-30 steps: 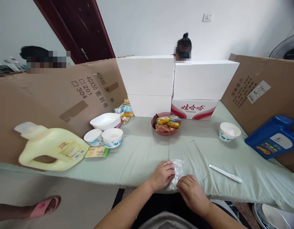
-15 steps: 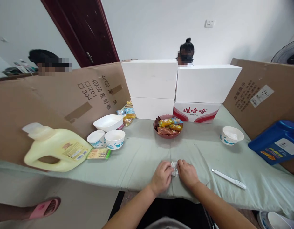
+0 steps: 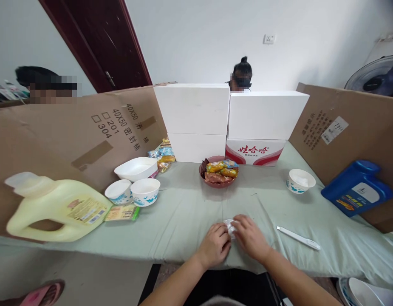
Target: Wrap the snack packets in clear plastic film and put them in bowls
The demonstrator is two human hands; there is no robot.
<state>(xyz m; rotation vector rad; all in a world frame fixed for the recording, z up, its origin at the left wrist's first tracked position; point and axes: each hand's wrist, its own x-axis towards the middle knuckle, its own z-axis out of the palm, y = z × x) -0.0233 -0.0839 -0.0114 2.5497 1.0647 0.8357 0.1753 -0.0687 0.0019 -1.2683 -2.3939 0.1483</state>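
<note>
A small crumpled piece of clear plastic lies near the table's front edge, partly hidden between my hands. My left hand has its fingers curled and grips the left side of the plastic. From the other side, my right hand bends its fingers over the right part, thumb tucked out of sight. To the right of that hand, a white utility knife rests on the cloth. Beyond both hands stands a reddish bowl heaped with wrapped snacks.
On the left are a yellow jug, paper bowls, a white dish and a tissue pack. At right stand a paper bowl and a blue bottle. White boxes and cardboard wall the table; two people are beyond.
The view has shifted, so most things on the table appear further left. My right hand's fingers have lifted and spread slightly over the plastic; my left hand stays at its left side.
</note>
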